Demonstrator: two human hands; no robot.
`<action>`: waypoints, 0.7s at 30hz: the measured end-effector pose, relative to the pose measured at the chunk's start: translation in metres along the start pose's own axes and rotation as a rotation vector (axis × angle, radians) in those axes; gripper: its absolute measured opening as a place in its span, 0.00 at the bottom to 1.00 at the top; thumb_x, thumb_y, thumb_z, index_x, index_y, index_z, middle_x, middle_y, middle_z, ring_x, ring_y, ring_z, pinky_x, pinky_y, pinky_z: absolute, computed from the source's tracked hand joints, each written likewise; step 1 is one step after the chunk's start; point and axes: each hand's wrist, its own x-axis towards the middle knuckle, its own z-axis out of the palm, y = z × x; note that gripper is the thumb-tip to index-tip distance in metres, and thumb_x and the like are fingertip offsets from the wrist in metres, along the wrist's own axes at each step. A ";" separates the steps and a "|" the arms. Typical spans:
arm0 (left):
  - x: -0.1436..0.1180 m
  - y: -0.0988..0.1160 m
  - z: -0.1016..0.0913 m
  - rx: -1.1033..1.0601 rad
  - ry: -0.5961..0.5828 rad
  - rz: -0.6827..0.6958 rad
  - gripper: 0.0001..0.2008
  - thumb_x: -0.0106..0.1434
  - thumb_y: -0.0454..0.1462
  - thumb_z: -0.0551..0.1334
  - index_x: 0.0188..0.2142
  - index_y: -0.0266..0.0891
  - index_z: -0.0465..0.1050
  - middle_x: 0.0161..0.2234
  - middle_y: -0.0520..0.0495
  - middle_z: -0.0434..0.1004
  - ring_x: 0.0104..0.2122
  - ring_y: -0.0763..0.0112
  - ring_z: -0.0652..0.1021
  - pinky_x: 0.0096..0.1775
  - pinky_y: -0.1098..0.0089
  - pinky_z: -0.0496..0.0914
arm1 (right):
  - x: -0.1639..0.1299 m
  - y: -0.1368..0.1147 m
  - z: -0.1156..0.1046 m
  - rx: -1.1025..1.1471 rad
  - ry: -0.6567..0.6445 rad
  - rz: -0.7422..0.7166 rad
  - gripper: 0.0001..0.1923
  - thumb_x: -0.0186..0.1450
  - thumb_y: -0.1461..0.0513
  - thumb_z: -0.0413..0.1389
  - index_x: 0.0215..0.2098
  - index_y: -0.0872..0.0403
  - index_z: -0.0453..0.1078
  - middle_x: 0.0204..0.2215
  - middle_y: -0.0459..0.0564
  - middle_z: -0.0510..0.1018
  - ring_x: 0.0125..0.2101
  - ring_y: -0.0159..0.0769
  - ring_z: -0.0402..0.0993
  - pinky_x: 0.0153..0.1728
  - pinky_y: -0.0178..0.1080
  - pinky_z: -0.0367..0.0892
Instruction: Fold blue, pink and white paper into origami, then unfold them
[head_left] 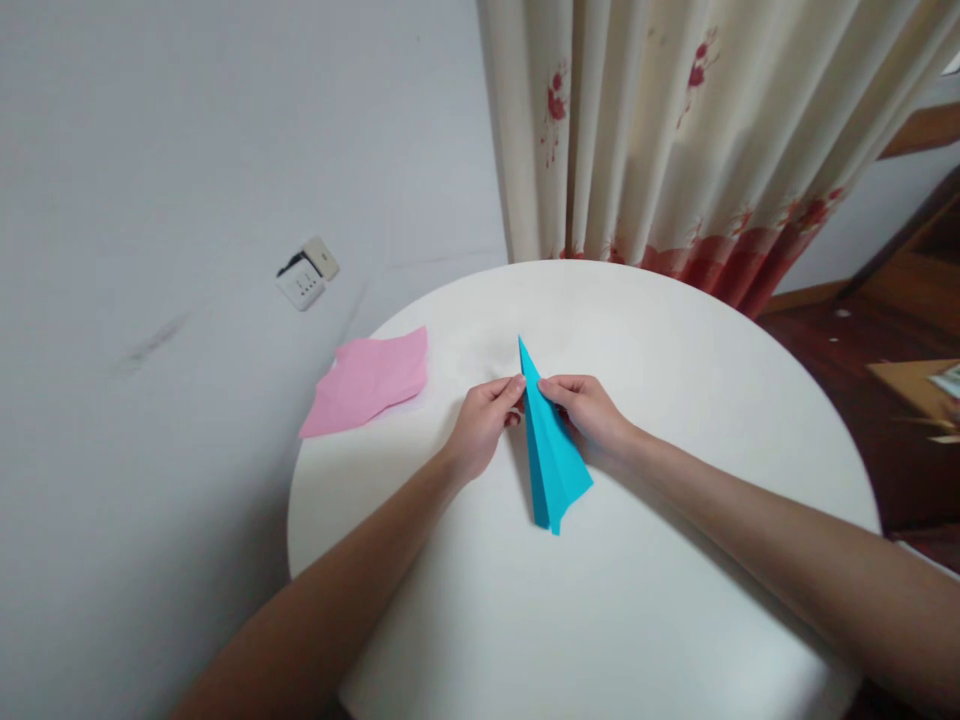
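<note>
A blue paper airplane (551, 450), long and narrow, is held just above the white round table (465, 620). Its sharp tip points away from me, and its wide tail, with an uneven edge, points toward me. My left hand (484, 420) pinches the left side near the tip, thumb on top. On the opposite side my right hand (585, 408) grips the right edge between thumb and fingers. Most of the fingers of both hands are hidden beneath the paper or curled out of sight.
Pink paper (371, 385) lies at the table's left edge, beside the wall. A socket plate (304, 284) is on that wall. Behind the table hangs a cream curtain (622, 130) with red flowers. Cardboard (911, 395) shows at the far right.
</note>
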 end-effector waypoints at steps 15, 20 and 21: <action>0.002 -0.008 -0.004 -0.065 0.098 -0.042 0.12 0.56 0.44 0.70 0.31 0.35 0.80 0.27 0.48 0.75 0.29 0.71 0.73 0.34 0.69 0.67 | 0.007 0.012 -0.002 -0.212 -0.126 -0.117 0.27 0.60 0.44 0.58 0.17 0.55 0.63 0.16 0.41 0.60 0.20 0.27 0.51 0.23 0.36 0.49; 0.000 -0.003 -0.001 -0.087 0.163 -0.071 0.13 0.53 0.43 0.71 0.31 0.34 0.81 0.29 0.47 0.76 0.32 0.69 0.74 0.37 0.70 0.67 | 0.004 0.011 -0.003 -0.245 -0.225 -0.074 0.24 0.57 0.47 0.63 0.19 0.57 0.66 0.17 0.41 0.62 0.20 0.26 0.51 0.22 0.35 0.47; 0.001 -0.001 -0.001 -0.105 0.173 -0.080 0.13 0.53 0.43 0.71 0.32 0.34 0.81 0.30 0.47 0.76 0.32 0.70 0.74 0.36 0.70 0.67 | 0.003 0.011 -0.004 -0.242 -0.235 -0.063 0.24 0.57 0.47 0.63 0.19 0.57 0.66 0.17 0.41 0.62 0.20 0.26 0.51 0.22 0.35 0.47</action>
